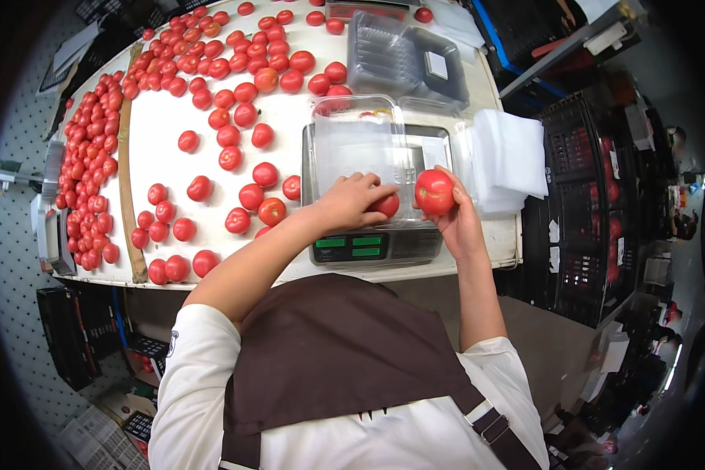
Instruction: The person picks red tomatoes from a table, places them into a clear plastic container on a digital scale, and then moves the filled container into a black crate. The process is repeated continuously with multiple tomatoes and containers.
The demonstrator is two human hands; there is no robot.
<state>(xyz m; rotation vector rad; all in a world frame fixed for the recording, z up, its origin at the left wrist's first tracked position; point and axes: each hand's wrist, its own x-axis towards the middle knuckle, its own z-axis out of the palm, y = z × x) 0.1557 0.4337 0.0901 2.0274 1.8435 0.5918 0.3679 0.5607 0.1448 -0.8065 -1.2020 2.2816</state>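
Note:
A clear plastic clamshell container point(357, 147) lies unfolded across the digital scale point(305, 194), with a white liner sheet point(352, 132) in its left half. My left hand point(349, 202) is over the near right corner of that half, fingers around a red tomato point(386, 204) that they partly cover. My right hand point(461, 220) holds up a larger tomato point(435, 192) above the container's right half, its pale, scarred stem end facing up. Green display windows point(366, 241) on the scale's front are lit; their digits are too small to read.
Loose tomatoes point(229, 135) spread over the white table point(170, 123), left of the scale. A wooden strip point(126, 176) separates off a denser heap point(91, 170). Stacked empty clamshells point(382, 53) stand behind; white foam sheets point(505, 158) lie right. Black crates point(581, 205) flank the table's right edge.

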